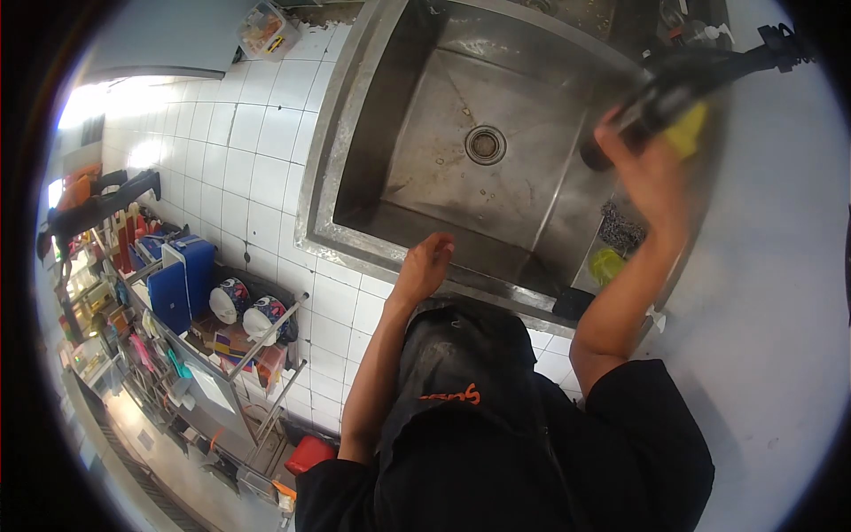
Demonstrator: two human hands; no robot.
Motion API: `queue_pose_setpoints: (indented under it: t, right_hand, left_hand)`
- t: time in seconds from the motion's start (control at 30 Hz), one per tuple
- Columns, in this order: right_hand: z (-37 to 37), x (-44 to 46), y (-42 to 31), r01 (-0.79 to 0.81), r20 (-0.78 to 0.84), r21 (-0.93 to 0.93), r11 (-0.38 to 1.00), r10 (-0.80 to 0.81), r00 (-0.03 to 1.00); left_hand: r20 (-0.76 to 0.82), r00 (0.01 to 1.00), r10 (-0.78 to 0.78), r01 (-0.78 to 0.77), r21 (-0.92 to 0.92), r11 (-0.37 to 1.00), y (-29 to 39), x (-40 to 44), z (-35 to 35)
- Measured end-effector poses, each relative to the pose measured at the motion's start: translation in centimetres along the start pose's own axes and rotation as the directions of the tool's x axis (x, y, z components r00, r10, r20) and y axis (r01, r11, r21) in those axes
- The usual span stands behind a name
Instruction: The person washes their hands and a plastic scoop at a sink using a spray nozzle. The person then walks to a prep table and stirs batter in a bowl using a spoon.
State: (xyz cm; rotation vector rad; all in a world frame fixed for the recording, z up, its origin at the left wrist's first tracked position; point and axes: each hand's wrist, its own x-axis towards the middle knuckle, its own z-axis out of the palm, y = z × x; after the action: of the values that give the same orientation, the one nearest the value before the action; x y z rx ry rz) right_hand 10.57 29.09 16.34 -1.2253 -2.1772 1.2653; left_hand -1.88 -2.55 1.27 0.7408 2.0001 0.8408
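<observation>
My right hand [654,173] is wrapped round a black spray faucet head [660,102] at the right side of the steel sink [332,164]. Motion smears both the hand and the tool. Over the sink's near rim hangs my left hand [430,260], with nothing visible in it, its fingers loosely curled and a little apart. Behind my right hand is a yellow-green thing [687,131], partly hidden. A metal scouring pad [622,229] and a yellow-green sponge [606,265] lie on the ledge near my right forearm. The basin holds a round drain [485,145] and small food scraps.
A pump bottle [716,35] stands at the far right corner. Beyond the sink's left side, a clear tub [266,34] sits above white floor tiles [257,177]. At left stands a metal rack [266,341] with blue boxes [182,279]. A pale wall [771,310] borders the right.
</observation>
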Motion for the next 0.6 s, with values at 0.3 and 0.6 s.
queue_pose_setpoints:
  t: [0.3, 0.6]
  right_hand:
    - [1.5, 2.0, 0.4, 0.063, -0.032, 0.044, 0.997, -0.062, 0.998]
    - [-2.2, 1.5, 0.2, -0.051, 0.036, -0.21, 0.976, 0.06, 0.998]
  left_hand:
    - [0.005, 1.0, -0.025, 0.025, -0.013, 1.0, 0.4, -0.1, -0.3]
    - [0.014, 1.0, -0.023, 0.024, -0.013, 1.0, 0.4, 0.0, -0.4]
